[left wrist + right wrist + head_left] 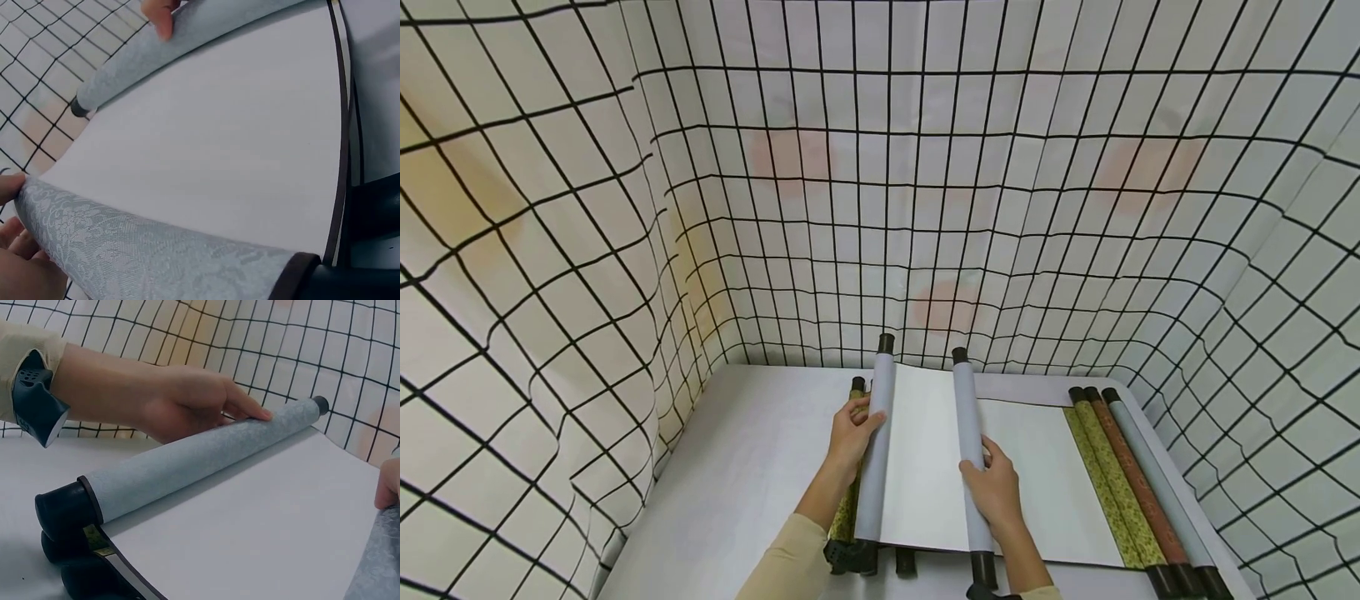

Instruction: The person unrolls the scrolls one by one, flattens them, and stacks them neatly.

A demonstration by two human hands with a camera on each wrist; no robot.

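Observation:
A hanging scroll with grey-blue patterned fabric and black end knobs is partly unrolled, its white sheet [925, 458] stretched between two rolls. My left hand [852, 429] holds the left roll [876, 467], thumb on top and fingers at its outer side. My right hand [997, 487] grips the right roll [972, 433], thumb across its upper face. In the right wrist view, the left hand [187, 403] lies along the far roll [206, 450]. Beneath the left roll, a green-gold scroll roll [844, 512] shows partly; the rest of it is hidden.
Right of the held scroll lies another white sheet [1045, 483], bordered by green-gold rolls [1105, 483]. Beside them are a red-brown roll [1138, 475] and a grey-blue roll [1167, 483]. Black wire mesh [925, 208] surrounds the white table [737, 450] at the back and sides.

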